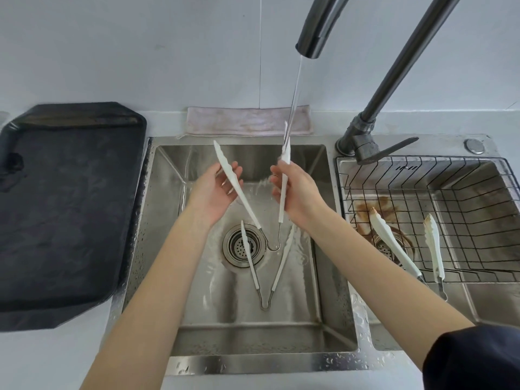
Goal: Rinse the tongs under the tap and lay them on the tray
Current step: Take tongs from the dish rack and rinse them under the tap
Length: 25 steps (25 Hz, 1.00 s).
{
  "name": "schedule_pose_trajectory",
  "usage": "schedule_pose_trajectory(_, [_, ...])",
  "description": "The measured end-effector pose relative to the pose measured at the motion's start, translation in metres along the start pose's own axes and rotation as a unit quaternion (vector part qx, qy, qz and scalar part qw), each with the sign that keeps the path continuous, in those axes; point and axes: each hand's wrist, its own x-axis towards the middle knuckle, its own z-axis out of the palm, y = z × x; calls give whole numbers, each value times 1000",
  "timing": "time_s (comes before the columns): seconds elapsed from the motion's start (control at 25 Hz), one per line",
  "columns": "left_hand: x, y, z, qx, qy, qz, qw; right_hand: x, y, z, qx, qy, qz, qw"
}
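Note:
I hold a pair of white tongs (pixel 249 205) spread wide over the left sink basin (pixel 318 249), hinge down. My left hand (pixel 215 192) cups one arm loosely, fingers apart. My right hand (pixel 295 192) grips the other arm, whose tip sits in the water stream from the tap (pixel 313 38). A second pair of white tongs (pixel 282 263) lies on the basin floor beside the drain (pixel 243 246). The dark tray (pixel 64 209) lies on the counter to the left, with nothing on it.
A wire basket (pixel 439 220) sits in the right basin with a stained pair of white tongs (pixel 394 246) in it. A pink cloth (pixel 247 122) lies behind the sink. The tap lever (pixel 394 149) points right. Water drops cover the sink rim.

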Motion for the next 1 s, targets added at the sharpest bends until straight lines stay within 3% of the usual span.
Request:
schedule_pose_trajectory(0.16, [-3, -18, -13, 145, -35, 21, 989, -4, 13, -6, -11, 7, 16, 1000])
schedule_pose_trajectory(0.28, [-8, -44, -32, 263, -48, 22, 963, -8, 39, -16, -103, 26, 43, 993])
schedule_pose_trajectory(0.6, [-14, -99, -84, 334, -7, -54, 941, -18, 103, -70, -115, 81, 197, 970])
schedule_pose_trajectory(0.72, [-12, -116, -94, 390, 9, -59, 919, -18, 118, -81, -130, 96, 217, 963])
schedule_pose_trajectory(1.0, [-9, -155, -106, 412, 59, -96, 904, -11, 140, -95, -182, 125, 221, 950])
